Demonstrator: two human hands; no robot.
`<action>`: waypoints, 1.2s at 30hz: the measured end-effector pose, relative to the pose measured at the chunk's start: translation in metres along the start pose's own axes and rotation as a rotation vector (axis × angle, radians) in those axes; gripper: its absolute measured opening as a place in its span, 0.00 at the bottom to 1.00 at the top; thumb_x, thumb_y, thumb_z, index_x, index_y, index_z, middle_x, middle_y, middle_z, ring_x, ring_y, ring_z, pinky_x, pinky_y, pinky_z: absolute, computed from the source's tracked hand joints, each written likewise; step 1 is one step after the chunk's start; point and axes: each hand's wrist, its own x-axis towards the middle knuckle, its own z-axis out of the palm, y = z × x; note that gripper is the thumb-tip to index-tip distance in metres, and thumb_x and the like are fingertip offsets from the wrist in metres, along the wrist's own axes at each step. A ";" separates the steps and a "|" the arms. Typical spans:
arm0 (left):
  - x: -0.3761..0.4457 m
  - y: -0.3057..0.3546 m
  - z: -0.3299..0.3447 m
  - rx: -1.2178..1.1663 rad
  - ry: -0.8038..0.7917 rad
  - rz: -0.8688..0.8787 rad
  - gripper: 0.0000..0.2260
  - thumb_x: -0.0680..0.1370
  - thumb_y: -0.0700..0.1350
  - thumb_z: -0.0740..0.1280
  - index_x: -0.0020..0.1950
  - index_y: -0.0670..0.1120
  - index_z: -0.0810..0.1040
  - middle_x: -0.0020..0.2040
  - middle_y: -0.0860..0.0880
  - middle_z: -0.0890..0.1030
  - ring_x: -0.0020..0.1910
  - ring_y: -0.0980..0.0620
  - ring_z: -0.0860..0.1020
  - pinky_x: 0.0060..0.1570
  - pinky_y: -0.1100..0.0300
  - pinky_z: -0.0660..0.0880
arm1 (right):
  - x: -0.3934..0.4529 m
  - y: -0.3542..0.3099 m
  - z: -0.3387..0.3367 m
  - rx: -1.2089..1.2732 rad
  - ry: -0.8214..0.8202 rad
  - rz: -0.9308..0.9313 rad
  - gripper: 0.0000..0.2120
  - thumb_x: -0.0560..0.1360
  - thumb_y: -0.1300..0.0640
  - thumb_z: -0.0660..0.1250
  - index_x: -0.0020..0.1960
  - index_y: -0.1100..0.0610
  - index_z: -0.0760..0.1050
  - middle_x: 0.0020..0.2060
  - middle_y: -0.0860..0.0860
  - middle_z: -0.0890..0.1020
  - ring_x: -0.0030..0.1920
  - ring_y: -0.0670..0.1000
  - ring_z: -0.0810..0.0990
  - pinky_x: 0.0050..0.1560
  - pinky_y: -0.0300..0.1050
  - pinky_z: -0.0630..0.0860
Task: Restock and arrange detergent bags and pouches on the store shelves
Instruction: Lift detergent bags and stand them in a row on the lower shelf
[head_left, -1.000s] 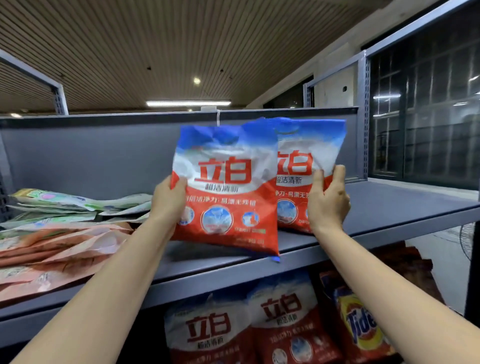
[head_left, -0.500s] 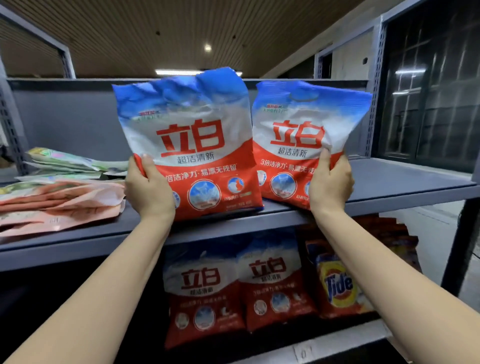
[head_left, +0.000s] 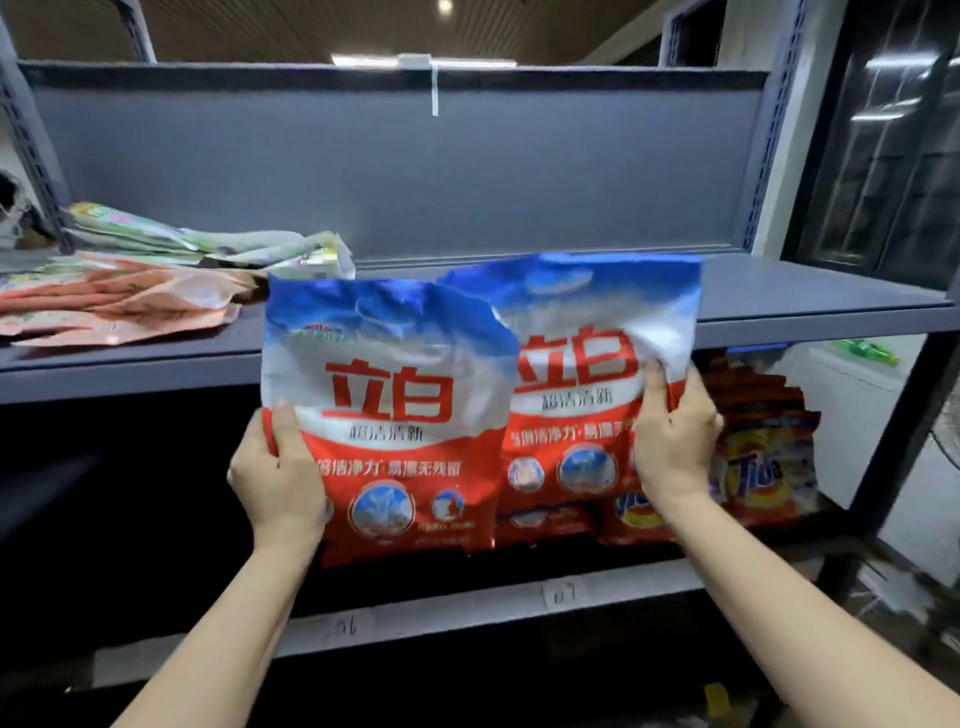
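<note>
— Where were the two bags at that point?

— I had one in each hand, both in the air in front of the rack. My left hand (head_left: 278, 480) gripped the near detergent bag (head_left: 387, 415) at its left edge, thumb curled over the front and the other fingers hidden behind. My right hand (head_left: 675, 441) pinched the second detergent bag (head_left: 582, 364) at its right side the same way. The near one overlapped the second one's left edge.

— On a shelf yet?

— No. Their tops stood level with the upper shelf (head_left: 805, 306), their bottoms hung in front of the lower shelf (head_left: 467, 608), and neither rested on anything that I could see.

— Which step was that, then?

— Carrying a pair to its place, I'd judge. Matching bags seemed to sit behind them below, next to the orange bags (head_left: 763, 457), though blur made that hard to tell.

— And the next move?

— It called for choosing a level, setting both bases down upright, side by side, clear of the flat pouches (head_left: 119, 306) lying on the upper shelf's left.
</note>
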 end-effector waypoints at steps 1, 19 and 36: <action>-0.008 -0.010 -0.003 0.025 0.001 -0.029 0.17 0.79 0.53 0.56 0.39 0.42 0.71 0.31 0.49 0.74 0.30 0.53 0.71 0.31 0.59 0.64 | -0.010 0.014 0.000 -0.033 -0.053 0.022 0.20 0.78 0.45 0.57 0.58 0.58 0.77 0.43 0.55 0.84 0.43 0.59 0.81 0.44 0.50 0.76; -0.045 -0.158 0.037 0.286 -0.098 -0.347 0.23 0.79 0.60 0.52 0.50 0.41 0.74 0.34 0.46 0.74 0.28 0.51 0.72 0.31 0.61 0.66 | -0.083 0.154 0.101 -0.268 -0.283 0.367 0.22 0.80 0.44 0.52 0.64 0.59 0.70 0.44 0.57 0.81 0.43 0.58 0.81 0.41 0.46 0.75; -0.072 -0.188 0.051 0.665 -0.369 0.051 0.37 0.74 0.66 0.52 0.73 0.40 0.63 0.73 0.34 0.62 0.71 0.31 0.61 0.65 0.33 0.58 | -0.119 0.158 0.100 -0.621 -0.313 -0.173 0.24 0.75 0.51 0.64 0.67 0.64 0.72 0.64 0.62 0.75 0.66 0.64 0.72 0.63 0.63 0.70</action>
